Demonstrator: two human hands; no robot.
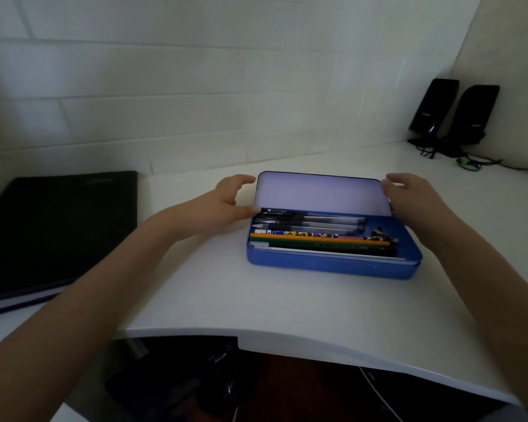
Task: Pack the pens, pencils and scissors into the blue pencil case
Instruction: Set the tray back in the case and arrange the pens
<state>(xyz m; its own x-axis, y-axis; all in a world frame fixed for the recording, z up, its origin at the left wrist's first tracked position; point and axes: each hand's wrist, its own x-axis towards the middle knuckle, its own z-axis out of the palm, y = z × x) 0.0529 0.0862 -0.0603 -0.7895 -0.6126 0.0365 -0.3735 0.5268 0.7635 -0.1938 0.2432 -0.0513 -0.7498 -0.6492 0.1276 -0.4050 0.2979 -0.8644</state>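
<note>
The blue pencil case lies open on the white desk, its pale lid raised at the back. Inside lie several pens with clear barrels, a patterned pencil, an orange pencil and green pencils. A dark part near the right end may be the scissors. My left hand sits at the lid's left edge, thumb touching the case's back left corner, fingers curled and apart. My right hand touches the lid's right edge with its fingers around it.
A black notebook lies on the desk at the left. Two black speakers with cables stand in the far right corner. A white brick wall runs behind. The desk's curved front edge is near me, with dark things underneath.
</note>
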